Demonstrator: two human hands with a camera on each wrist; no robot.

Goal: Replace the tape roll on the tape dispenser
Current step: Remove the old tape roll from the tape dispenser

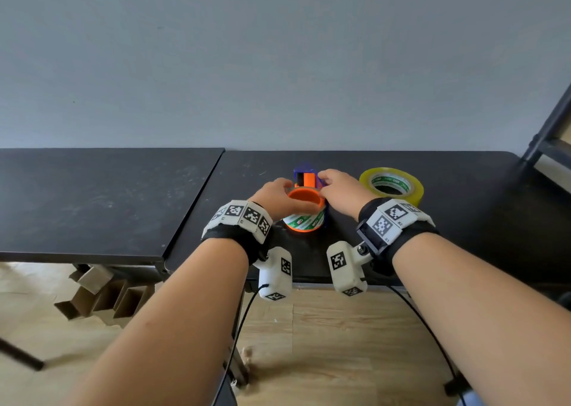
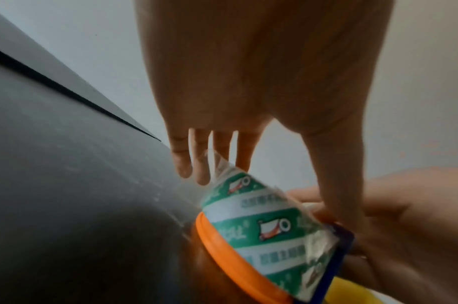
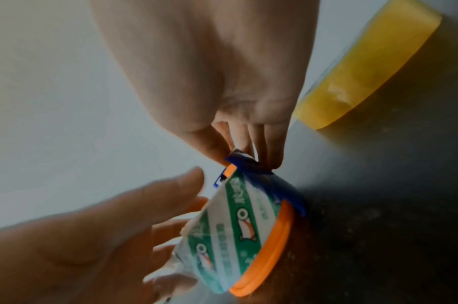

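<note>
The tape dispenser (image 1: 304, 178), a blue frame with an orange hub (image 1: 304, 200), stands on the black table (image 1: 463, 229) in the head view. A nearly empty green-and-white tape core (image 1: 304, 220) sits round the hub. My left hand (image 1: 285, 189) grips the core's upper edge, with fingers (image 2: 201, 164) on its far side and the thumb on the near side. My right hand (image 1: 323, 183) pinches the blue frame (image 3: 251, 164) at its top. A full yellow tape roll (image 1: 392, 186) lies flat just right of my right hand.
A second black tabletop (image 1: 108, 198) adjoins on the left, with a seam between the two. Open cardboard boxes (image 1: 102, 297) sit on the wooden floor below. A dark shelf frame (image 1: 550, 133) stands at the far right. A grey wall runs behind the tables.
</note>
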